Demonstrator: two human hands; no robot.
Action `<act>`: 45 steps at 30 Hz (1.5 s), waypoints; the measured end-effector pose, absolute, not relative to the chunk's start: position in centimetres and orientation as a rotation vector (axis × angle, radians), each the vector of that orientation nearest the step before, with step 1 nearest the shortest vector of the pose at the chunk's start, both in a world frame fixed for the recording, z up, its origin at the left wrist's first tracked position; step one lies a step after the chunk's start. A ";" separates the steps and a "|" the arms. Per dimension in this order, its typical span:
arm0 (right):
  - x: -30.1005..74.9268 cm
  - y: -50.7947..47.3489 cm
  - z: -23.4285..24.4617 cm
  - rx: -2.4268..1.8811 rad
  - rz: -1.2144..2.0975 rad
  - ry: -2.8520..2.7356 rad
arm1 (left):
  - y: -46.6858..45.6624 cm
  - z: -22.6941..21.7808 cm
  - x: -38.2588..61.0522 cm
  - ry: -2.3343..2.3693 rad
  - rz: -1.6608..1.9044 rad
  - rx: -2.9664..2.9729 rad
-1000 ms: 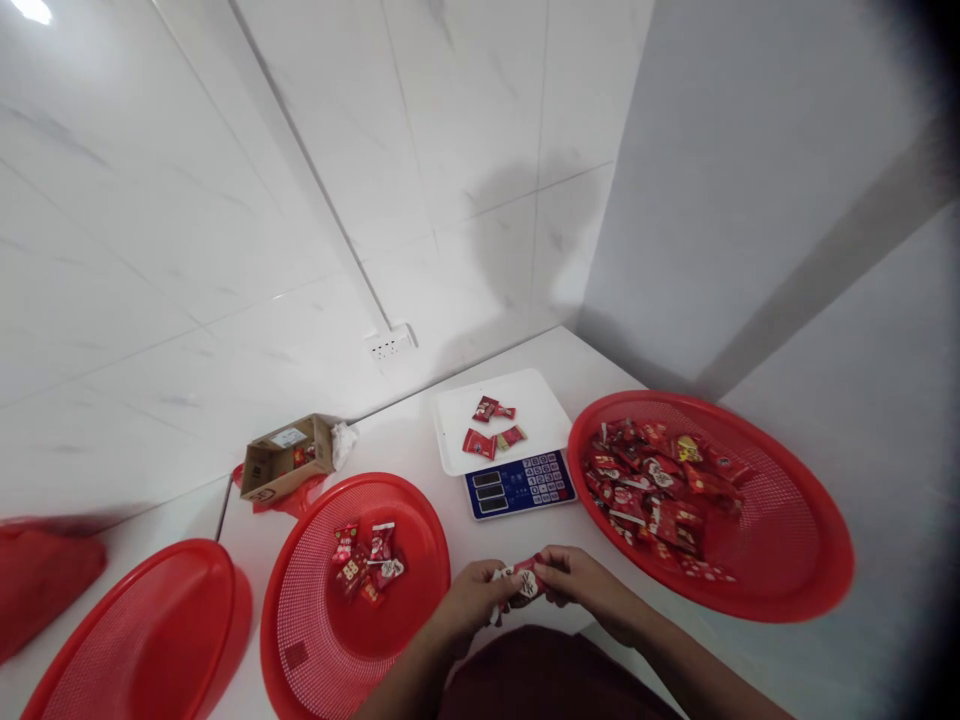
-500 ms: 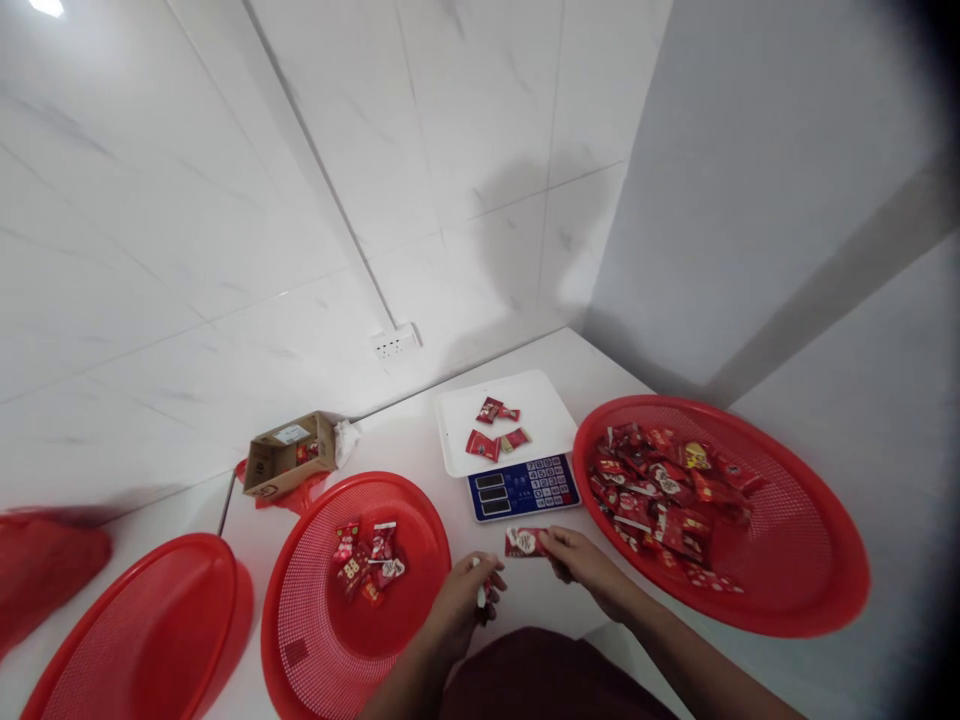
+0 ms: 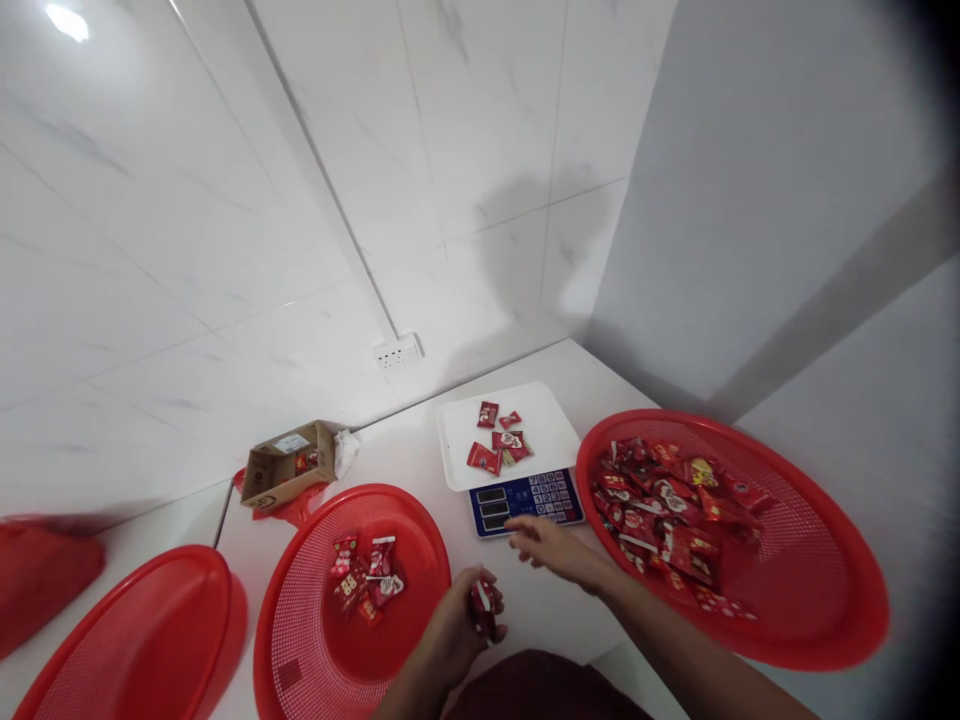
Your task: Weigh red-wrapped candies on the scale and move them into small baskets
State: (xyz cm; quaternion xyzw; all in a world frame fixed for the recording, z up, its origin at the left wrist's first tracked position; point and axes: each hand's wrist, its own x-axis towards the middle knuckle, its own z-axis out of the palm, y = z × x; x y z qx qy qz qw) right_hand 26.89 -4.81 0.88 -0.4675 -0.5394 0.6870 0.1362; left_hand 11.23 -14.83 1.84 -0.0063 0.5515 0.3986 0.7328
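Note:
My left hand [image 3: 463, 618] is closed around a red candy packet [image 3: 482, 608], low in front of my body beside the middle basket. Just in front of the scale's keypad, my right hand [image 3: 551, 548] holds nothing, its fingers apart. The digital scale [image 3: 525, 500] carries a white tray [image 3: 457, 425]. Several red wrapped candies [image 3: 484, 458] lie on that tray, one of them resting partly over a gold-and-red candy [image 3: 517, 456]. To the right, a red mesh basket [image 3: 817, 570] holds a heap of red candy packets [image 3: 667, 500].
A middle red basket [image 3: 279, 600] contains several candy packets [image 3: 351, 580]. Another red basket [image 3: 142, 620] stands at far left, near a red bag [image 3: 45, 580]. Against the wall sit a cardboard box [image 3: 289, 465] and a wall socket [image 3: 398, 350].
My right hand has let go of a red candy packet, which now lies on the scale's tray with the others. The left hand has stayed low and turned its packet slightly.

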 end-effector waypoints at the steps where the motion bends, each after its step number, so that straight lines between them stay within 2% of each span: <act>1: 27.0 -5.8 0.6 -1.307 2.038 -1.609 | -14.9 2.0 11.3 1.199 0.869 -0.004; 5: 27.3 -8.8 0.6 -1.140 2.194 -1.615 | -14.9 2.3 11.7 1.110 0.791 0.134; 12: 28.4 -10.0 1.2 -1.264 2.154 -1.608 | -15.1 1.6 12.8 1.207 0.724 0.468; 17: 28.8 -11.1 0.9 -1.185 2.153 -1.669 | -15.2 2.3 13.6 1.336 0.739 0.623; 26: 28.9 -10.6 2.1 -1.095 2.149 -1.456 | -14.9 3.3 13.6 1.290 0.858 0.467; 32: 29.5 -11.0 2.9 -1.157 2.195 -1.493 | -15.1 3.2 13.5 1.360 0.915 0.700; 36: 29.3 -11.4 3.2 -1.024 2.252 -1.455 | -15.1 3.2 13.5 1.326 0.849 0.746; 45: 28.4 -11.6 2.1 -1.049 2.096 -1.364 | -15.3 3.6 13.6 1.361 0.783 0.712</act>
